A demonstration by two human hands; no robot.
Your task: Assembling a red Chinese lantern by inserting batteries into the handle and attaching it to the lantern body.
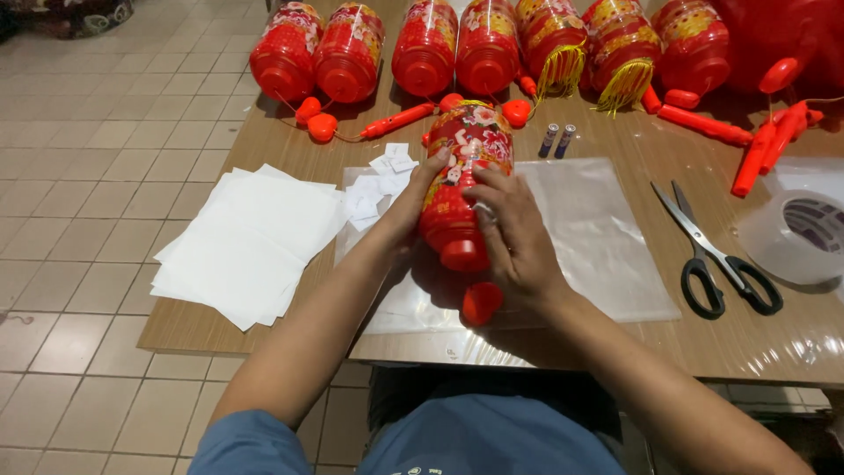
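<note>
Wooden table [615,339]; red flower-printed lantern [464,180], orange end cap.

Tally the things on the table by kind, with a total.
Red lanterns: 8, seven in the back row and one in both hands
Batteries: 2
Scissors: 1
Tape roll: 1
Paper stack: 1
Total: 13

Lantern [464,180] sides under both hands; tape roll [796,236] edge-cropped.

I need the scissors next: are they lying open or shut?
Open. The scissors lie on the table with blades parted in a narrow V.
</note>
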